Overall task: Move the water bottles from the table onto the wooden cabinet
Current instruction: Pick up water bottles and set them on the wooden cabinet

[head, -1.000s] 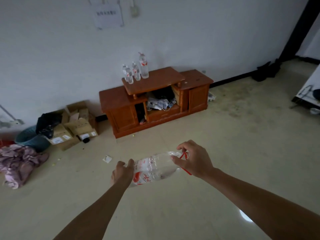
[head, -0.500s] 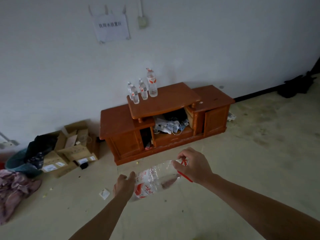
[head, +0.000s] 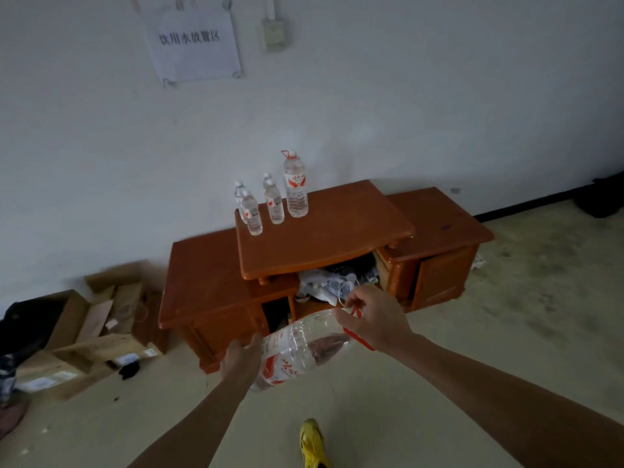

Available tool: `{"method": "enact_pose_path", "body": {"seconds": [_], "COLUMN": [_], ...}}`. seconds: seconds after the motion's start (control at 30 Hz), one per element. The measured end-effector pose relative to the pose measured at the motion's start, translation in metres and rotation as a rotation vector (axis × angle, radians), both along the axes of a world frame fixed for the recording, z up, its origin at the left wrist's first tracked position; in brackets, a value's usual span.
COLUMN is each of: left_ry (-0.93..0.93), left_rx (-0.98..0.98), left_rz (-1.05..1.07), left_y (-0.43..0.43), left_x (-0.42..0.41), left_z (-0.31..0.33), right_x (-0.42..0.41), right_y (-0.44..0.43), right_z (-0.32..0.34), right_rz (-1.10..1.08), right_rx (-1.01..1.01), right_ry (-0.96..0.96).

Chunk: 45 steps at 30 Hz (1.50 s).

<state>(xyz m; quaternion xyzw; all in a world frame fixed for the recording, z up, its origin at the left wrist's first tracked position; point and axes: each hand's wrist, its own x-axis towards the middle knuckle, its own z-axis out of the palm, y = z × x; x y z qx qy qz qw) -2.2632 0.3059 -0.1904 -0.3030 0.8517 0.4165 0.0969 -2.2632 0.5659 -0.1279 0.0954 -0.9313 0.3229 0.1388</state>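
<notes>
A large clear water bottle (head: 297, 352) with a red-and-white label lies nearly sideways between my hands, just in front of the wooden cabinet (head: 324, 238). My left hand (head: 241, 361) cups its base. My right hand (head: 374, 317) grips its neck and red carry handle. On the cabinet's raised top stand several bottles: a tall one with a red handle (head: 295, 185) and smaller ones (head: 252, 214) to its left. The table is out of view.
Open cardboard boxes (head: 98, 329) sit on the floor left of the cabinet, with dark bags beside them. The cabinet's middle shelf holds crumpled bags (head: 332, 282). A paper sign (head: 194, 45) hangs on the white wall. My yellow shoe (head: 312, 442) shows below.
I have walked closer to the cabinet, which now looks larger and nearer. Both hands keep the same hold on the large bottle.
</notes>
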Motion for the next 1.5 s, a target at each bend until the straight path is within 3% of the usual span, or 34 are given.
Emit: {"method": "enact_pose_path", "body": {"seconds": [0.23,0.43,1.03,1.3,1.5], "left_ry": [-0.034,-0.058,-0.151,-0.132,-0.174], "left_rx": [0.036,0.041,0.215,0.286,0.413], "left_rz": [-0.112,-0.208,0.053,0.141,0.21], "left_y": [0.022,0.061,0.214,0.251,0.267], "left_x": [-0.211,-0.339,-0.661,-0.781,-0.832], "left_z": [0.007,0.02,-0.04,-0.102,-0.162], "right_x": [-0.185,-0.288,-0.692,-0.814,-0.86], "right_y": [0.028,0.064,0.212,0.232,0.235], "right_z": [0.015,0.023,-0.026,-0.086,-0.115], "right_rz": [-0.101,-0.182,-0.029,-0.094,-0.135], "right_rx": [0.022,0.036,0.022,0.031,0.087], "right_ry": [0.002,0.002,-0.13,-0.126,-0.092]}}
